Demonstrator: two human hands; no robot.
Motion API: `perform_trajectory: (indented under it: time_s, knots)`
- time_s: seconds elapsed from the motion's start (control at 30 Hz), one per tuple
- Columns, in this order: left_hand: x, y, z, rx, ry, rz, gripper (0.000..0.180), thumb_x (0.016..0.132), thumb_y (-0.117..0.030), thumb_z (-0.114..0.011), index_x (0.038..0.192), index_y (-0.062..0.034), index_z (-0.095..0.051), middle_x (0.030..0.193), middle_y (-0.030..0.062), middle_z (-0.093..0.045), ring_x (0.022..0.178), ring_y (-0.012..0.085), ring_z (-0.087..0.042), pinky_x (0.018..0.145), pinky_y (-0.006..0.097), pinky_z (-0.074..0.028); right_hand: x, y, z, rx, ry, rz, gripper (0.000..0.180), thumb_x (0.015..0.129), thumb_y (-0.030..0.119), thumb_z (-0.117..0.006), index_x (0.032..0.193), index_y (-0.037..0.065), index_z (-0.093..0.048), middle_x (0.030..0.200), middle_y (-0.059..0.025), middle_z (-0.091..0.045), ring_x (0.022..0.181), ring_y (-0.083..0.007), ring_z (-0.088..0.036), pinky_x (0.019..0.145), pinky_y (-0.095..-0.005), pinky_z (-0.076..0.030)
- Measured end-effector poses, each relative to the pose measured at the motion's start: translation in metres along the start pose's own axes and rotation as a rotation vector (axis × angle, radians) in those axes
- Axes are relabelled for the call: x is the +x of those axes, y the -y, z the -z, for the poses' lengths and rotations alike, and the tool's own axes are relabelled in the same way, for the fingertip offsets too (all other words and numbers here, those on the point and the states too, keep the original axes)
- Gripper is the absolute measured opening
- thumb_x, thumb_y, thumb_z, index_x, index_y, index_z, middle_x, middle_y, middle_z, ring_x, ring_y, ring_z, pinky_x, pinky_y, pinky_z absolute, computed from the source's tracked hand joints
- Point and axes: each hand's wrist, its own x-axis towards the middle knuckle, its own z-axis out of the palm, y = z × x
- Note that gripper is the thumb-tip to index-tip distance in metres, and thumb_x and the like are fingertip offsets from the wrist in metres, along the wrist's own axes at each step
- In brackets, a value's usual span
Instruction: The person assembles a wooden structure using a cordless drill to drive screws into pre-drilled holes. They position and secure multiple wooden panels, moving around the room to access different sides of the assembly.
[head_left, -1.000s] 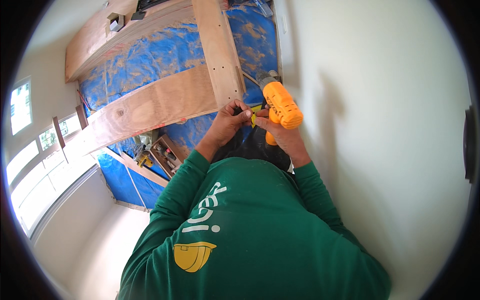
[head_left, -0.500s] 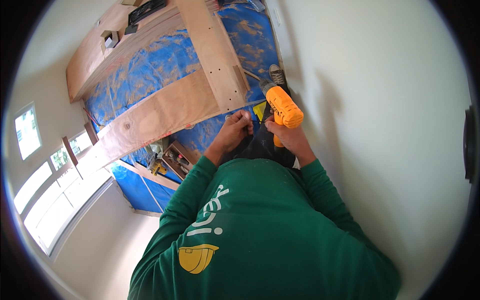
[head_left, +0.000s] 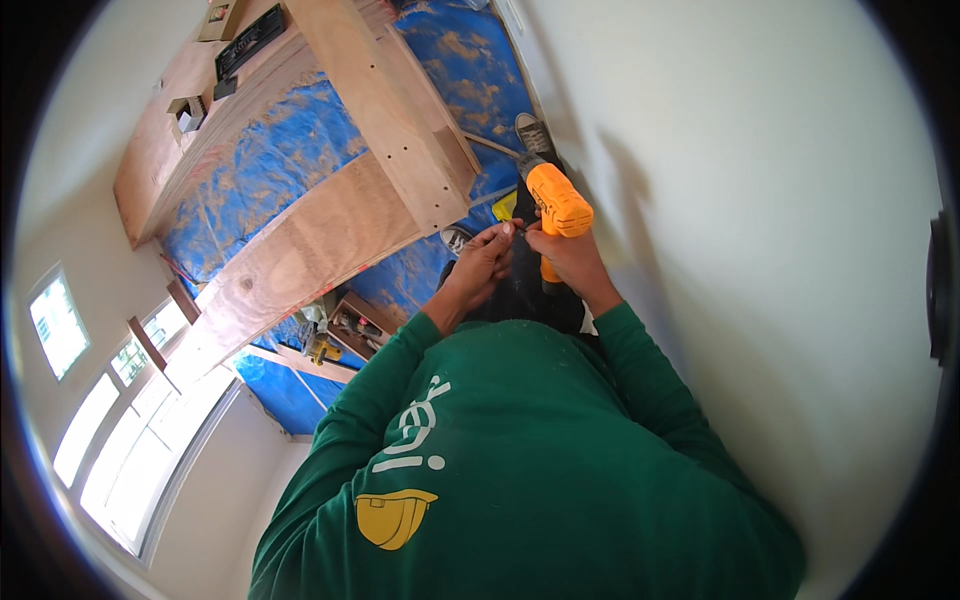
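Note:
My right hand [head_left: 572,262] is wrapped round the handle of an orange cordless drill [head_left: 558,200], whose dark chuck points away from me toward the far shoe. Just left of it, my left hand [head_left: 482,265] is closed in a pinch, its fingertips nearly meeting those of my right hand. Whatever lies between the fingertips is too small to name. Beyond both hands stands a wooden panel frame [head_left: 385,110] with several dark holes along its face. A yellow object [head_left: 505,206] shows on the floor just past my hands, partly hidden by my leg.
A long plywood board [head_left: 300,225] meets the frame at its near end. Blue sheeting [head_left: 270,130], strewn with sawdust, covers the floor. A wooden box of tools [head_left: 358,325] and a yellow-black power tool [head_left: 322,350] lie at left. The white wall [head_left: 760,250] rises close on my right.
The view has shifted, so the frame and board appear further left. My hands have come closer together, and the thin dark piece that showed between them is now mostly hidden. The drill stays gripped.

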Motion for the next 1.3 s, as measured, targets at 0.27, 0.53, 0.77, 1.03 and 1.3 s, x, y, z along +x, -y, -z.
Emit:
perform_trajectory:
  time_s: [0.27,0.53,0.77,1.03,1.3]
  knots:
    - [0.055,0.016,0.016,-0.307,-0.165,-0.023,0.022,0.112,-0.037,-0.063,0.122,-0.0172,-0.066,0.099,-0.0073,-0.062,0.06,0.0048,-0.037,0.057,0.023,-0.036,0.023,-0.006,0.007,0.14,0.05,-0.211,0.031,0.09,0.008,-0.079,0.117,0.003,-0.067,0.094,-0.0031,-0.07,0.07,-0.0143,-0.069,0.064,-0.0315,-0.057]
    - [0.106,0.038,0.067,-0.444,-0.425,-0.039,0.015,0.112,-0.036,-0.062,0.121,-0.0239,-0.065,0.105,-0.0089,-0.063,0.059,0.0055,-0.037,0.056,0.023,-0.035,0.03,-0.004,0.044,0.11,0.077,-0.432,0.029,0.092,0.014,-0.077,0.116,0.002,-0.065,0.084,-0.0047,-0.066,0.063,-0.0165,-0.068,0.057,-0.0338,-0.058]
    - [0.124,0.05,0.079,-0.618,-0.385,-0.042,0.017,0.112,-0.038,-0.061,0.112,-0.0226,-0.068,0.101,-0.0104,-0.063,0.056,0.0052,-0.035,0.054,0.023,-0.034,0.031,-0.019,0.046,0.219,0.076,-0.458,0.03,0.092,0.017,-0.075,0.115,0.001,-0.065,0.08,-0.0044,-0.064,0.063,-0.0163,-0.067,0.058,-0.0341,-0.059]
    - [0.13,0.052,0.081,-0.653,-0.345,-0.038,0.017,0.111,-0.039,-0.063,0.113,-0.0233,-0.07,0.1,-0.012,-0.065,0.056,0.0051,-0.037,0.052,0.023,-0.034,0.031,-0.031,0.044,0.265,0.076,-0.475,0.03,0.091,0.017,-0.075,0.114,0.001,-0.065,0.081,-0.0041,-0.064,0.063,-0.0155,-0.067,0.058,-0.0344,-0.059]
    - [0.137,0.059,0.084,-0.619,-0.37,-0.033,0.018,0.11,-0.04,-0.064,0.108,-0.0231,-0.069,0.094,-0.0124,-0.066,0.055,0.0055,-0.035,0.053,0.023,-0.033,0.034,-0.043,0.045,0.267,0.099,-0.472,0.025,0.092,0.012,-0.074,0.114,0.002,-0.065,0.083,-0.0049,-0.066,0.065,-0.0163,-0.068,0.059,-0.0343,-0.06]
